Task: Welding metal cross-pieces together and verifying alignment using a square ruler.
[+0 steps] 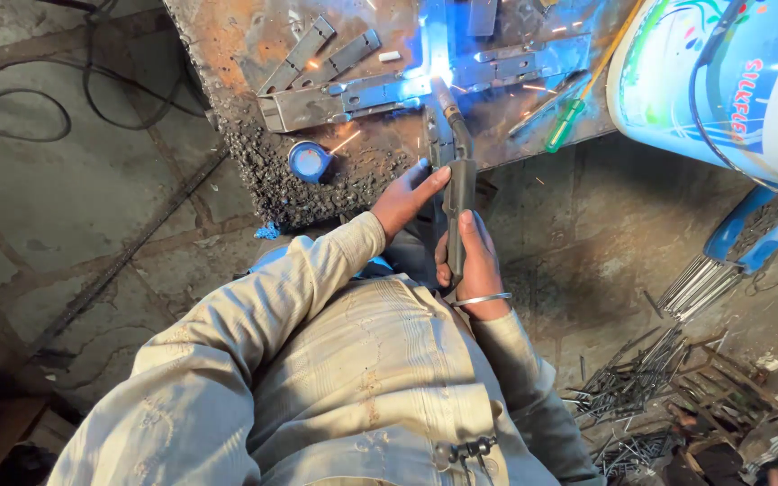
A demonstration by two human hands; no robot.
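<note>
Blinding arc glare (pixel 437 65) hides weld joint (pixel 425 85).

Rusty brown-orange tabletop (pixel 254 36), grey steel strips (pixel 335 99), blue-white arc glare (pixel 438 67), blue tape roll (pixel 308 162), green-handled screwdriver (pixel 562 126), white bucket (pixel 722 81) with blue, green and red print, beige sleeves (pixel 254 315) with faint stripes, silver bangle (pixel 482 298), grey floor (pixel 74 207).

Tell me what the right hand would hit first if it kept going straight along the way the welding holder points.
The right hand grips the welding holder, aimed up the picture. Straight on, it would likely first meet the metal strips at the bright arc on the rusty table; depth is uncertain.
</note>
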